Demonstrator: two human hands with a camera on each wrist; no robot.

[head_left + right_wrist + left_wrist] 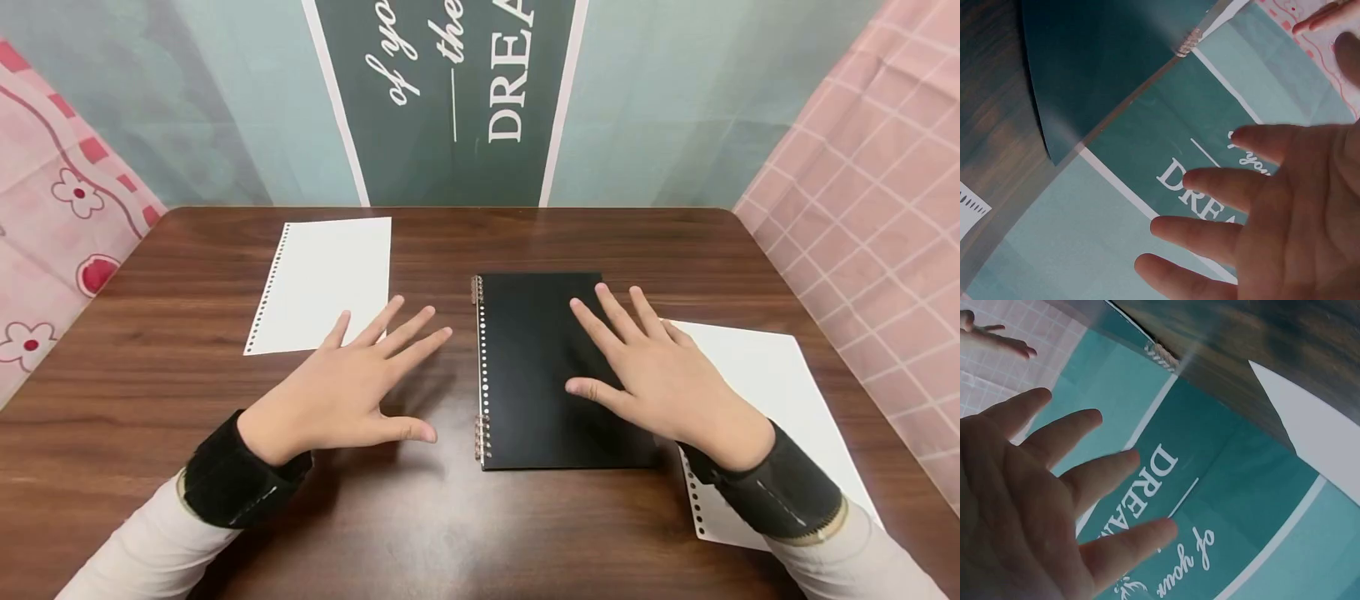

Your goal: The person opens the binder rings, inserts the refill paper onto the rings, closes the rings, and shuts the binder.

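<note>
A black loose-leaf binder [547, 367] lies closed in the middle of the table, its metal rings along the left edge. My right hand [660, 375] hovers over the binder's right side with fingers spread and holds nothing. To the left of the binder my left hand [345, 392] is held above the table, fingers spread, with nothing in it. A white punched sheet [330, 283] lies beyond the left hand, its holes along the left edge. Another white punched sheet [765, 383] lies at the right, partly hidden by the right hand and forearm.
The brown wooden table [420, 533] reaches back to a green curtain with white lettering [506, 92]. Pink patterned cloth [67, 200] hangs on the left, and a pink checked cloth [877, 167] on the right. Both wrists wear black bands [243, 475].
</note>
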